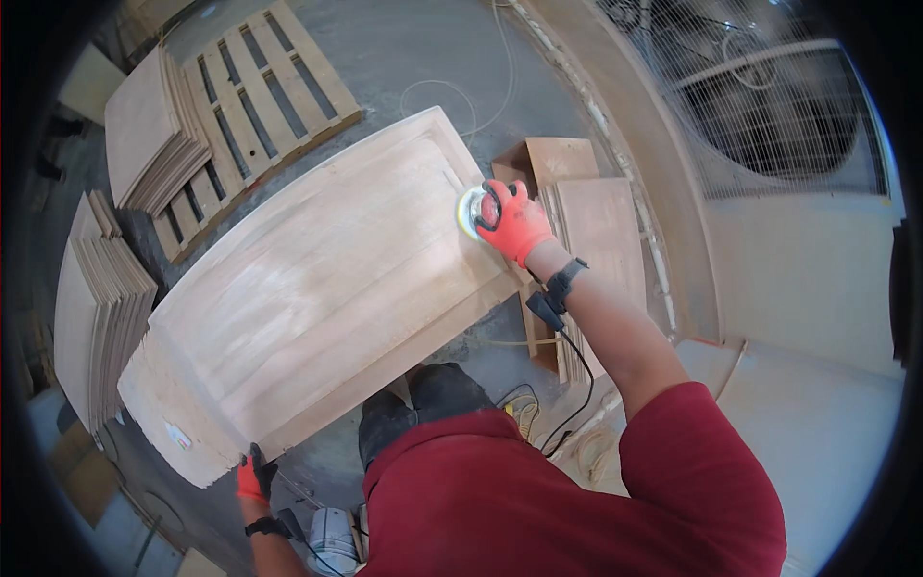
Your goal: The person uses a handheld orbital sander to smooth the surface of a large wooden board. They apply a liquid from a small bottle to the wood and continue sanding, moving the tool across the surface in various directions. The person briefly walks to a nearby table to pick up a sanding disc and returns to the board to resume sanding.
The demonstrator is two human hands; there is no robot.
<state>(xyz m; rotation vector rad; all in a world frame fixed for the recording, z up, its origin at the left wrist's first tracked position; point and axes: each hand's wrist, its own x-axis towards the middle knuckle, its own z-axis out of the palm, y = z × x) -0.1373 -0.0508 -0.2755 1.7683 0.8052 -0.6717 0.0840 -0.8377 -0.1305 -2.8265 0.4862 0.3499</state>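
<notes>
From here I can't see most of the round sander (470, 213), because the right hand (517, 222) covers its top. I can't tell if the left hand (254, 477) holds the board (317, 274) or just touches it, since the fingers are too small to make out. The bottom edge cuts off the left arm (277, 558) and the red shirt (577, 500). The shirt and the board hide most of the legs (437, 392). A stack of sheets (149, 130) covers part of the pallet (258, 67). The little patch (179, 437) on the board is too tiny to read. The dark thing (50, 165) at the far left is a blur.
</notes>
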